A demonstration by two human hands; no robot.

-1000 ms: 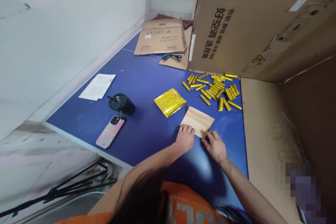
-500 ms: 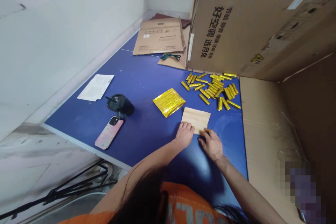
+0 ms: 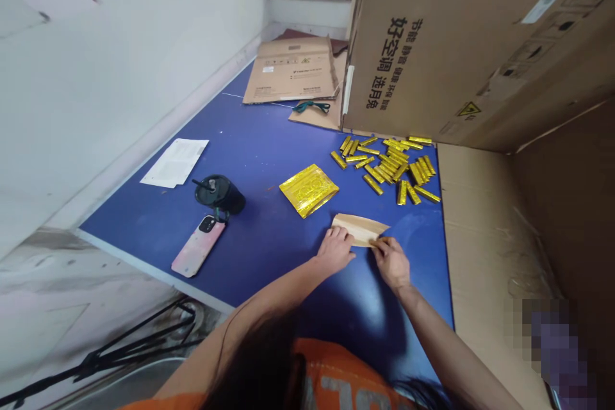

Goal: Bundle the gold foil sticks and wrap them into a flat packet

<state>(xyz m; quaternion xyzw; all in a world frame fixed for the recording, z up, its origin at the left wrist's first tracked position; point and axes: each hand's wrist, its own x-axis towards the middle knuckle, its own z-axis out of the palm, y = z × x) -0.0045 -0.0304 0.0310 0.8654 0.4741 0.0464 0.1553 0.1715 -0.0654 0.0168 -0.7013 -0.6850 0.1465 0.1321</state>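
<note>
A tan paper sheet (image 3: 361, 229) lies over the blue table, bent or folded so that only a narrow band of it shows. My left hand (image 3: 335, 248) is closed at its near left part, with the fingertips over the paper. At its near right corner my right hand (image 3: 393, 261) pinches the edge between thumb and fingers. Just beyond my left hand rests a flat gold foil pouch (image 3: 309, 190). Several small gold-wrapped sticks (image 3: 394, 162) are scattered beyond the paper. Parts of the sheet under my fingers are hidden.
On the left of the blue table (image 3: 269, 250) are a black tumbler with a straw (image 3: 223, 193), a pink phone (image 3: 198, 246) and white papers (image 3: 175, 162). A large cardboard box (image 3: 446, 45) walls the far right. Flat cardboard (image 3: 293, 73) and a green cord (image 3: 311, 107) lie behind.
The paper has gone from a flat, nearly square sheet to a narrower, bent strip. My right hand's fingers have closed on its edge. My left hand has barely moved.
</note>
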